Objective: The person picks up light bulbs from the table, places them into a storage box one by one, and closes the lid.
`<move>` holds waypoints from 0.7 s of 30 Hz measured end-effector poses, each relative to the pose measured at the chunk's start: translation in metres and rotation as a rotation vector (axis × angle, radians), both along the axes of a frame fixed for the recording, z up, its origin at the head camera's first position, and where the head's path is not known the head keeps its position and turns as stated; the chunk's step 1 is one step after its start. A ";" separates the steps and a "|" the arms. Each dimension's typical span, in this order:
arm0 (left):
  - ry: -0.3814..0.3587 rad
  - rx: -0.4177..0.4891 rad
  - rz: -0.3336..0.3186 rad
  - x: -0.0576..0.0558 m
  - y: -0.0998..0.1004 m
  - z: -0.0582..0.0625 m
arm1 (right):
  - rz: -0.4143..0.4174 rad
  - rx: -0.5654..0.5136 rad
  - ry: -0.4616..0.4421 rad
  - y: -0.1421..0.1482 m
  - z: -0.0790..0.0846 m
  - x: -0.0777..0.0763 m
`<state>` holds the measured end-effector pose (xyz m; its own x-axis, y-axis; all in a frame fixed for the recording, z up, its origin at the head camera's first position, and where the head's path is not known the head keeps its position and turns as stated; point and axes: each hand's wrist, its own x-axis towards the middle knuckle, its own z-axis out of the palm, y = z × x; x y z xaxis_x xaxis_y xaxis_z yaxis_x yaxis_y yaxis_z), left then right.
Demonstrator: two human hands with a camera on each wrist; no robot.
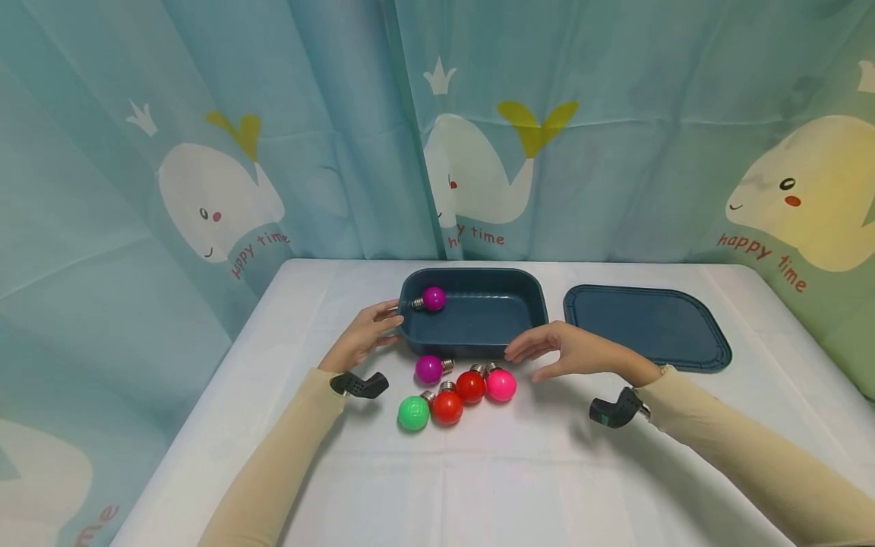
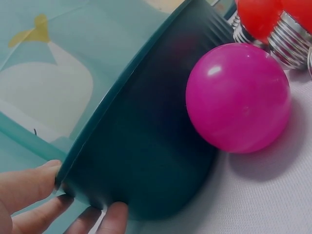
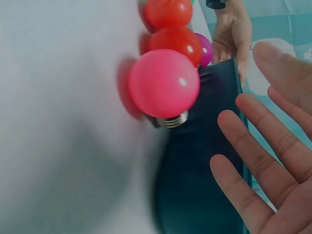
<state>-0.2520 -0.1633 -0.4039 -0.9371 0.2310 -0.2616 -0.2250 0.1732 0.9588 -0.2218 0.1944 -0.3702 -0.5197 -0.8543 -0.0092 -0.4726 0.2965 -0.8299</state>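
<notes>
A dark blue plastic box stands at the back middle of the table, with a purple bulb lying inside at its left. My left hand holds the box's left end, thumb by the rim and fingertips against the outer wall. My right hand hovers at the front right corner with fingers spread, holding nothing. In front of the box lie another purple bulb, two red bulbs, a pink bulb and a green bulb. Their metal screw bases point mostly toward the box.
A flat dark blue lid lies on the white table to the right of the box, partly behind my right forearm. A teal curtain with whale prints hangs behind the table and along its sides.
</notes>
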 end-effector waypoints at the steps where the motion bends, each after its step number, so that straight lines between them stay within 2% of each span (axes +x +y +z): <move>1: -0.001 0.004 0.000 0.000 0.000 0.000 | 0.003 -0.003 0.001 0.000 -0.002 0.000; 10: 0.009 0.003 -0.009 0.001 0.000 0.001 | -0.012 0.021 0.019 -0.006 -0.018 -0.001; 21: 0.006 -0.007 -0.005 0.000 0.000 0.000 | 0.000 0.047 0.066 -0.015 -0.024 -0.002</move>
